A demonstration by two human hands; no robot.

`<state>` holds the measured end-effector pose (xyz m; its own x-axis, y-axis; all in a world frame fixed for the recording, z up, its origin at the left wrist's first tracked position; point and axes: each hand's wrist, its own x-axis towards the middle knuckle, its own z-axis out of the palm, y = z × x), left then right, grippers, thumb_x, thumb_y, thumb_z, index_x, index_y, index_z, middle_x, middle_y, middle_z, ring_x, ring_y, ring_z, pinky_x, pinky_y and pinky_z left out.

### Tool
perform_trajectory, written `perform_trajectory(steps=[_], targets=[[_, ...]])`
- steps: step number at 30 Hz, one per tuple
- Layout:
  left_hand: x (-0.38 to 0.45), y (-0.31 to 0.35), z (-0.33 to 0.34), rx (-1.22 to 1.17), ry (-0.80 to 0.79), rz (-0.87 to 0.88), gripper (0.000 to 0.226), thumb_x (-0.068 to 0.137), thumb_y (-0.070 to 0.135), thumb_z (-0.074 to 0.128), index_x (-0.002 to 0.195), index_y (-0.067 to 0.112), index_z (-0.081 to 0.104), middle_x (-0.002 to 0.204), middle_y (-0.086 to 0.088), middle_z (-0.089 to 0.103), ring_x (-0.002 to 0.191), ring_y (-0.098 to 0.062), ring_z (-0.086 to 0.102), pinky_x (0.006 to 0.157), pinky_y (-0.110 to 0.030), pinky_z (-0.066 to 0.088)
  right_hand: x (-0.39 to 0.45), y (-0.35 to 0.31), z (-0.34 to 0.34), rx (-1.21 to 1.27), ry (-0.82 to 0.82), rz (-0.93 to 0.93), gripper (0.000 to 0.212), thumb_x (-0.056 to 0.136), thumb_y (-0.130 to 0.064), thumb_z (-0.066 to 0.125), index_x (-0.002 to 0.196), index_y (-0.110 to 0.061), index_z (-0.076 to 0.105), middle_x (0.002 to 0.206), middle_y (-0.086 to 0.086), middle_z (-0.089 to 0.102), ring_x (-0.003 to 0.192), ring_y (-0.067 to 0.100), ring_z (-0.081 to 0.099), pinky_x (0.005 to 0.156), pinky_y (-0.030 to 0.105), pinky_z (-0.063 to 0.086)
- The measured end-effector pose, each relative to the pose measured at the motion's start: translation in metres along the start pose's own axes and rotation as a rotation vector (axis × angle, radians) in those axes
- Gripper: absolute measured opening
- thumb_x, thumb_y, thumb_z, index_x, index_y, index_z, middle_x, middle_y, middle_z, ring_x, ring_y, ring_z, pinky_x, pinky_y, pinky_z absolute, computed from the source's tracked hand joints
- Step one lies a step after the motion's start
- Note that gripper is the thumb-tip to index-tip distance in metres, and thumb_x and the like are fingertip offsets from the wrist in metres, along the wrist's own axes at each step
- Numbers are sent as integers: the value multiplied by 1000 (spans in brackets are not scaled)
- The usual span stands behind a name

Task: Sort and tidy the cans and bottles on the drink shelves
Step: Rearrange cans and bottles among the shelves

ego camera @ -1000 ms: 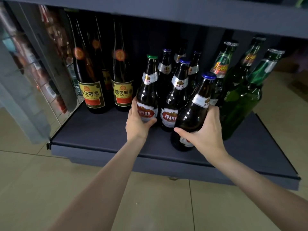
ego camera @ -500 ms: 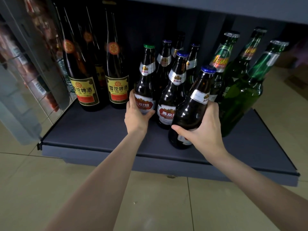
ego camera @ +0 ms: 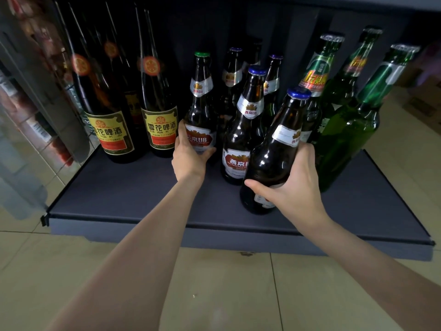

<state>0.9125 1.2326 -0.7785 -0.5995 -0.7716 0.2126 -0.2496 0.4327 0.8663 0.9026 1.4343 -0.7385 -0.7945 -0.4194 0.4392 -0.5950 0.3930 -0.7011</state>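
Note:
On the dark bottom shelf [ego camera: 124, 192] stand several beer bottles. My left hand [ego camera: 188, 156] grips the lower body of a brown U8 bottle with a green cap [ego camera: 201, 101]. My right hand [ego camera: 296, 185] grips a brown bottle with a blue cap [ego camera: 276, 149], tilted to the right near the shelf's front. Between them stands another brown blue-capped bottle [ego camera: 245, 130]. More brown bottles [ego camera: 232, 75] stand behind it in the dark.
Tall dark bottles with yellow labels [ego camera: 112, 130] stand at the left. Green bottles [ego camera: 346, 130] lean at the right. A shelf board runs overhead. A glass panel [ego camera: 28, 120] stands on the left, tiled floor [ego camera: 226, 295] below.
The view has shifted slightly closer. Both hands keep their grips on the same bottles, which have hardly moved.

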Motion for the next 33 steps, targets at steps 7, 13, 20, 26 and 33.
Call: perform_trajectory(steps=[7,13,20,26,33], targets=[[0,2,5,47,49,5,91,77,25,74,148,19,18,143,-4,42,125,-25,46,99,-43,40,0,-2,2,-11,14,15,91,58,-27,87,130,-12,34,119,-6,32,110,-4,33,89,-4,27],[-8,-5,-13,125,-42,50,74,84,12,65,146,14,25,139,-10,44,123,-27,47,98,-38,39,-3,-8,3,-36,40,38,88,58,-26,88,127,-9,36,117,-6,33,106,-5,33,83,-9,26],[-33,-45,-68,304,-25,124,52,88,4,51,139,8,41,127,-15,53,114,-31,52,91,-38,40,-6,-37,23,-118,-29,10,90,56,-35,88,127,-9,39,120,0,37,101,-1,37,83,10,33],[-33,-57,-99,379,-23,97,54,84,2,52,137,8,42,131,-18,51,118,-36,47,97,-44,39,1,-70,69,-121,-53,-54,91,60,-37,85,129,-3,37,125,8,38,115,19,45,97,23,39],[-57,-53,-95,311,-304,163,81,74,36,69,143,17,30,137,-1,49,126,-23,44,105,-46,34,21,-86,106,-388,7,-27,99,71,-58,69,139,-1,26,135,12,39,125,27,34,102,37,31]])
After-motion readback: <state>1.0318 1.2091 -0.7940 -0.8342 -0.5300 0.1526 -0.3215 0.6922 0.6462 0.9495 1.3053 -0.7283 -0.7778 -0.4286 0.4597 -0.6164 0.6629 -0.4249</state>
